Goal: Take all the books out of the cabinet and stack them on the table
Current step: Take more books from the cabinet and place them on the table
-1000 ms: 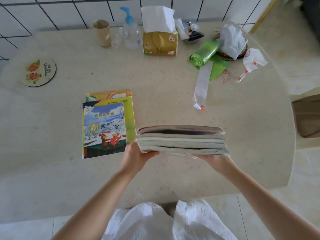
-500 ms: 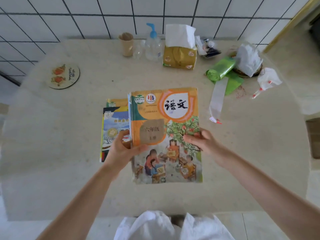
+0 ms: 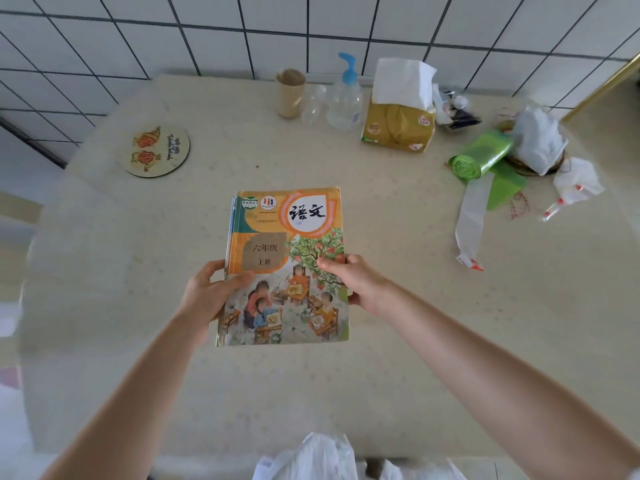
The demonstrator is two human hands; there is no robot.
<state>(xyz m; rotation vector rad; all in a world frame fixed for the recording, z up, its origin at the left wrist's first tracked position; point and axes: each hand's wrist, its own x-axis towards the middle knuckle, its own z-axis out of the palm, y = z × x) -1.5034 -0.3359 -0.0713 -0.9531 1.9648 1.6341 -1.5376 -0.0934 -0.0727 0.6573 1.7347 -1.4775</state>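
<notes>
I hold the stack of thin paperback schoolbooks with an orange illustrated cover on top (image 3: 287, 265) over the middle of the beige speckled tabletop (image 3: 415, 306). My left hand (image 3: 207, 296) grips the left edge, thumb lying on the cover, and my right hand (image 3: 353, 282) grips the right edge in the same way. I cannot tell if the stack already rests on the surface. The books underneath show a little at the left side, so they are not aligned. If I let go unevenly, I think the thin books may slide apart and the pile may become crooked.
</notes>
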